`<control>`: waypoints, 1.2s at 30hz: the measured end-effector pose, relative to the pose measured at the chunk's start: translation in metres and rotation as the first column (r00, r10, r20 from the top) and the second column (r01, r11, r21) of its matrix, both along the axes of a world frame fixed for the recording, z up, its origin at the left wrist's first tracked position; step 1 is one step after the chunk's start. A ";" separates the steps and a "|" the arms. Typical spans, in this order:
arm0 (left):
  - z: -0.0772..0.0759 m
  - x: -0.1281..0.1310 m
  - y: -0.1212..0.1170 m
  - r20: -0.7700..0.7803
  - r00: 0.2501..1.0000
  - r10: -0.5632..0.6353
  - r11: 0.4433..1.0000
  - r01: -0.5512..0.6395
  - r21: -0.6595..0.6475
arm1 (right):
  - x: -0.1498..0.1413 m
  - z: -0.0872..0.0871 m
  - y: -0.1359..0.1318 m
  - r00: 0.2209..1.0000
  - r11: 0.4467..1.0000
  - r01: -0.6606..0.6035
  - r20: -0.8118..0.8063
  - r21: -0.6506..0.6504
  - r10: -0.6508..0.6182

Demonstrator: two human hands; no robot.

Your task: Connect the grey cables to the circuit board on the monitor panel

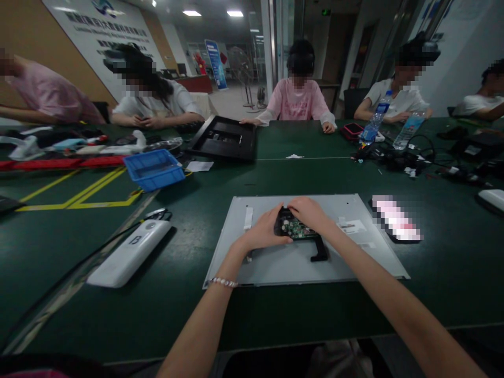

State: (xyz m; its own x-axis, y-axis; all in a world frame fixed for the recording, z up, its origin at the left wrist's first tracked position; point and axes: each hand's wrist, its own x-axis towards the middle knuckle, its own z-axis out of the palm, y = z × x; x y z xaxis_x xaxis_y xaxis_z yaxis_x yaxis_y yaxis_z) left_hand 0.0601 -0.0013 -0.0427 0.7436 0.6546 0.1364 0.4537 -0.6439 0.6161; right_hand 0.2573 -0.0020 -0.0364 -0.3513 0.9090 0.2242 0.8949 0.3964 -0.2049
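Left hand (264, 231) and right hand (310, 211) are both gripping one circuit board (296, 228), fingers curled around it, over one grey panel (275, 262). One white device (132, 253) is showing "B".

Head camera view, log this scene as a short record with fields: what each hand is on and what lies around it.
left hand: left hand on the left side of the circuit board module
right hand: right hand over the module's top, grip unclear
under the module: grey metal panel flat on the green table
left of panel: white device
further left: blue tray
right of panel: phone
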 end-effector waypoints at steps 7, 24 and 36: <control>0.003 0.001 -0.002 -0.036 0.998 0.048 0.998 -0.049 -0.036 | 0.002 -0.005 0.000 0.999 1.000 0.003 -0.044 -0.010 -0.003; 0.003 0.002 -0.002 -0.051 0.997 0.053 0.998 -0.055 -0.033 | 0.004 -0.012 0.006 0.991 0.998 -0.055 -0.124 0.008 0.056; 0.005 0.003 -0.002 -0.033 0.998 0.048 0.998 -0.050 -0.046 | 0.005 -0.010 0.005 0.989 0.998 -0.055 -0.140 0.002 0.055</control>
